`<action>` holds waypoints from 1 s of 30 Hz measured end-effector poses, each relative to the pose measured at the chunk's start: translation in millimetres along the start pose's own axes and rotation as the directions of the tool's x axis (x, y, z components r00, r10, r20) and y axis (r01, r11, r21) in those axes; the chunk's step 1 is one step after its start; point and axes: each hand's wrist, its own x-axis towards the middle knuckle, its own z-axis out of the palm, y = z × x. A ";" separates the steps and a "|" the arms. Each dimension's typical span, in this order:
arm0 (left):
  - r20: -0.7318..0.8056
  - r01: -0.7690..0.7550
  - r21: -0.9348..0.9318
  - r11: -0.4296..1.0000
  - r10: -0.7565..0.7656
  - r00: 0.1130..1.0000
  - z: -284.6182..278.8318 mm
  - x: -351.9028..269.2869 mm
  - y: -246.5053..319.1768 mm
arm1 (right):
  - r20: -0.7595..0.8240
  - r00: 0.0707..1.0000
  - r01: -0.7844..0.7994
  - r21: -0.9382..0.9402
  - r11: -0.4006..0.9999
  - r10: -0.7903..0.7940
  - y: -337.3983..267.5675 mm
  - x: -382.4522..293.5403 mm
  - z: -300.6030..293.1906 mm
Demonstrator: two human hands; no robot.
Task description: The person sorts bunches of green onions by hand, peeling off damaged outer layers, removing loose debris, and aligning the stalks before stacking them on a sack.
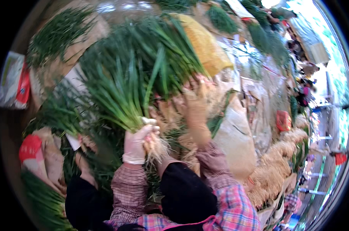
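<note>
My left hand (134, 146), in a pale thin glove, grips a bunch of green onions (125, 112) just above the roots. Its green leaves fan up and to the left, and the whitish roots (157, 148) hang below my fist. My right hand (196, 115), in a tan glove and blurred, reaches to the root ends of a large heap of green onions (165, 63) in front of me. Whether its fingers have closed on any stalks cannot be made out. Reddish-white bulbs and tangled roots of the heap show between my hands.
A yellow woven sack (209, 46) lies behind the heap, and a pale sack (235, 141) at my right. Root ends of stacked onions (269, 167) line the right side. More green onions (61, 34) rest on sacking at upper left. People (305, 89) are far right.
</note>
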 end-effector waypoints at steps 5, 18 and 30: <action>-0.068 0.069 0.224 0.972 -0.055 0.996 -35.7 2.0 -10.7 | 0.172 0.982 0.162 -0.546 0.822 -0.079 -24.2 -37.3 61.6; -0.019 0.144 0.070 0.987 -0.143 0.990 -24.9 5.8 -39.8 | 0.107 0.982 -0.169 0.134 0.976 0.155 20.8 -40.5 43.7; 0.174 0.402 -0.328 0.855 -0.363 0.915 -22.5 -2.4 -25.2 | 0.330 0.881 -0.461 0.435 0.773 0.339 -1.3 -31.9 29.1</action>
